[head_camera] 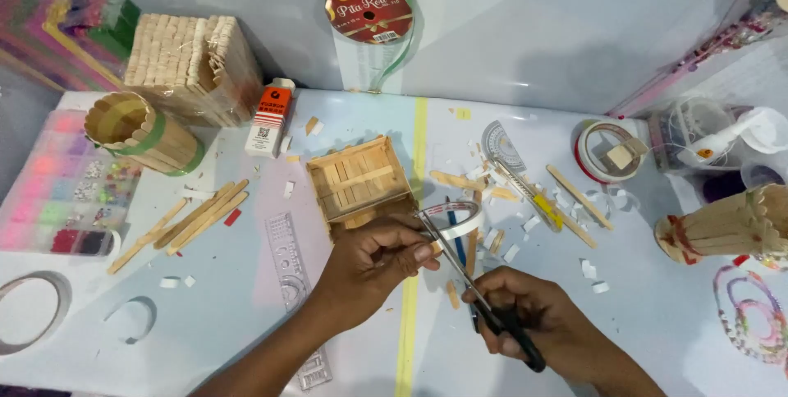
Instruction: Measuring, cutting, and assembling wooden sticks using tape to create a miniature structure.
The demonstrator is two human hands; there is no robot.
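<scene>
My left hand [373,266] pinches the end of a strip from a small white tape roll [461,218] near the table's middle. My right hand [529,311] grips black-handled scissors [484,302], whose blades point up-left toward the tape by my left fingertips. Just beyond my left hand sits a small open box made of wooden craft sticks [359,178].
Loose craft sticks [193,218] lie at the left, near a stick cup [144,133], a stick block [193,64], a bead organizer [57,188] and a glue tube [271,118]. A green ribbon spool [369,11] hangs behind. A tape roll [609,151], yellow cutter [533,198], clear ruler [297,298] and paper scraps surround.
</scene>
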